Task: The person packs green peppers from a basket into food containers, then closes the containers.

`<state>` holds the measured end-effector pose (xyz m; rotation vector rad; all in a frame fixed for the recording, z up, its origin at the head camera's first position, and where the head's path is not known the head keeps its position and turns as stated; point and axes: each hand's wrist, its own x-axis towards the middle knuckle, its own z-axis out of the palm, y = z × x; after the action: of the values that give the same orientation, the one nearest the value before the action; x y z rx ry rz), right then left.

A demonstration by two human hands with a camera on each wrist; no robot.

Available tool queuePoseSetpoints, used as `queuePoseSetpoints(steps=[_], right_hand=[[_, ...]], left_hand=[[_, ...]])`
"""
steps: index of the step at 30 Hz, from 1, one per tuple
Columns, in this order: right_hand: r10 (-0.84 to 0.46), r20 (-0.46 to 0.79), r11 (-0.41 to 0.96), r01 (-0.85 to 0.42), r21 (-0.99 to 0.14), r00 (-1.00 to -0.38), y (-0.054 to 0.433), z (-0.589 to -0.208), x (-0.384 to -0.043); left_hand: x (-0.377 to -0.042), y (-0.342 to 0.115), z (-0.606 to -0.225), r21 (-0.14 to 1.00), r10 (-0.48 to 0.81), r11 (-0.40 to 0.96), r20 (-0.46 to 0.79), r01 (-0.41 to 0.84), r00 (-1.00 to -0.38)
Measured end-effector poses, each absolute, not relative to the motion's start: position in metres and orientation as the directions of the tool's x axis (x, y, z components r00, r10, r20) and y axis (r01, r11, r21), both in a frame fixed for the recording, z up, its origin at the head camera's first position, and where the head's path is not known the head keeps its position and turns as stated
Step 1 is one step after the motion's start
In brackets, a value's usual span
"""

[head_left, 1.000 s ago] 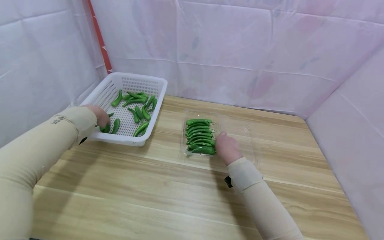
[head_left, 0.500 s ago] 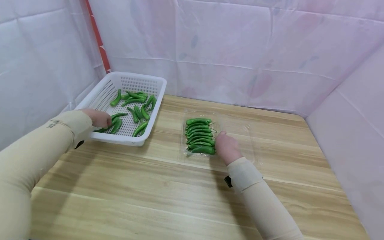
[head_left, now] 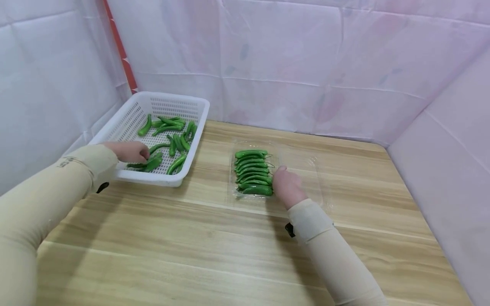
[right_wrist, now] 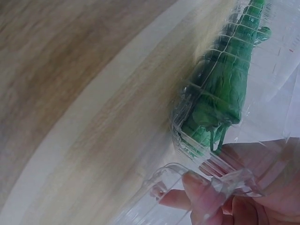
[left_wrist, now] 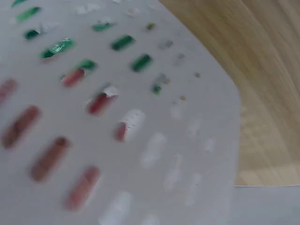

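My left hand [head_left: 128, 151] is inside the white slotted basket [head_left: 153, 180], its fingertips pinching a blurred green chili pepper [head_left: 154, 161]. In the left wrist view the basket wall [left_wrist: 197, 154] hides most of that hand; skin and green show through the slots. My right hand [head_left: 289, 187] grips the edge of a clear plastic clamshell container [right_wrist: 239, 176], its thumb and fingers around the plastic in the right wrist view. A neat row of green chili peppers [head_left: 254, 168] lies in the container, stems towards the right hand.
Several loose chili peppers [head_left: 168, 123] lie spread in the basket. The clamshell's open lid [head_left: 308, 178] lies to the right on the wooden table [head_left: 214, 250]. Pale cloth walls [head_left: 283, 63] stand behind and at both sides.
My left hand has shifted slightly right and down inside the basket, moving peppers near its fingertips; one now lies apart beside them. The right hand stays on the container.
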<state>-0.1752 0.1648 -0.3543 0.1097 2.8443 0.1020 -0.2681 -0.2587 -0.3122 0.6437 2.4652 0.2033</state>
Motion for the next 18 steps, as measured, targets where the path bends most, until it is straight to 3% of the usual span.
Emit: queuePoseSetpoints(steps=[4, 14, 18], right_hand=[[0.093, -0.279, 0.994, 0.073, 0.081, -0.956, 0.165, -0.355, -0.176], [0.094, -0.291, 0.994, 0.075, 0.076, -0.952, 0.163, -0.355, -0.175], [0.098, -0.278, 0.994, 0.082, 0.071, -0.955, 0.162, -0.355, -0.175]], left_hand=[[-0.272, -0.252, -0.315, 0.297, 0.512, 0.859, -0.466, 0.418, -0.722], [-0.270, -0.240, -0.317, 0.216, 0.464, 0.882, -0.549, 0.418, -0.695], [-0.270, -0.243, -0.314, 0.216, 0.462, 0.885, -0.505, 0.412, -0.729]])
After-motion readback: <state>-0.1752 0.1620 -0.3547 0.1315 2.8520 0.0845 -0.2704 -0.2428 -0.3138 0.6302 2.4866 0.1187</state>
